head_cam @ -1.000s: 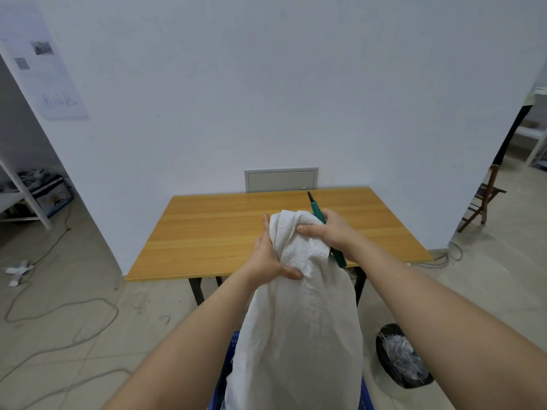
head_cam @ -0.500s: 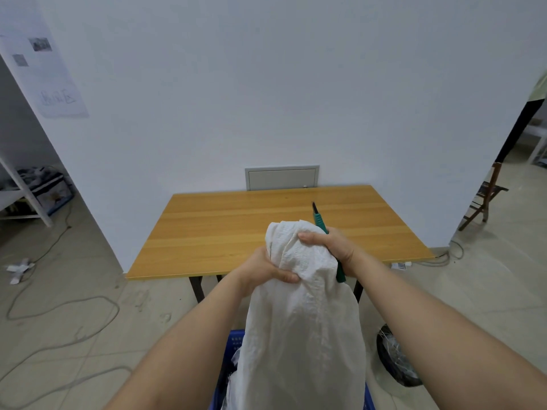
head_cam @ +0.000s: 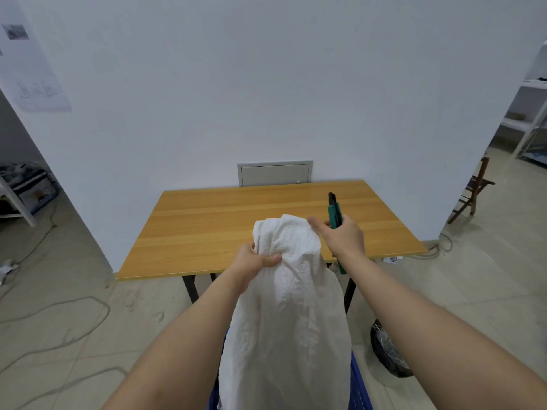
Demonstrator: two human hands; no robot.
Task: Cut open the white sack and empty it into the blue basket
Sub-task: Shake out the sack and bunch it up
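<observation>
A white woven sack [head_cam: 284,321] hangs upright in front of me, its lower part reaching down into the blue basket [head_cam: 359,389], of which only rim pieces show at the bottom. My left hand [head_cam: 254,258] grips the bunched fabric near the sack's top on the left side. My right hand [head_cam: 340,236] holds a green utility knife [head_cam: 334,210] with its tip pointing up and away, just right of the sack's top; the thumb reaches toward the cloth. The sack's contents are hidden.
A wooden table [head_cam: 236,226] stands against the white wall right behind the sack. A black bin [head_cam: 387,350] with a plastic liner sits on the floor at the right. Cables [head_cam: 53,315] trail over the floor at the left. A folding chair [head_cam: 473,190] stands far right.
My right hand has let go of the sack's top and moved right with the knife. The left hand keeps its grip, and the sack's top has flopped open slightly.
</observation>
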